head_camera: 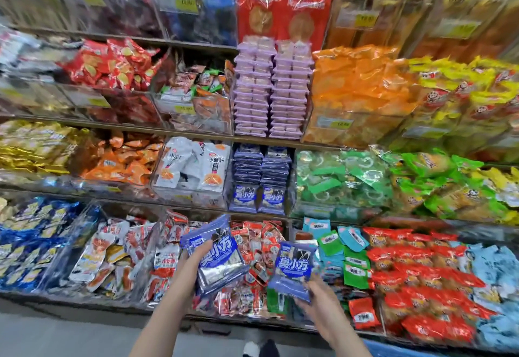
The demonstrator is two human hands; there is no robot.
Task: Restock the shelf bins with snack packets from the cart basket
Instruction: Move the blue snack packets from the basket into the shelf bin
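My left hand (pixel 195 258) grips a stack of blue snack packets (pixel 217 255) with white characters, tilted, in front of the bottom shelf. A second bunch of the same blue packets (pixel 293 268) is held upright in my right hand (pixel 314 295), a little lower and to the right. Straight above, on the middle shelf, a clear bin (pixel 259 179) holds two neat rows of matching blue packets, two of them standing face-out at the front. The cart basket is out of sight.
Clear bins of snack packets fill every shelf: white packets (pixel 193 165) left of the blue bin, green ones (pixel 341 179) to its right, purple stacks (pixel 272 90) above. Red and white packets (pixel 252 247) lie loose behind my hands. Grey floor (pixel 70 337) runs below the shelf edge.
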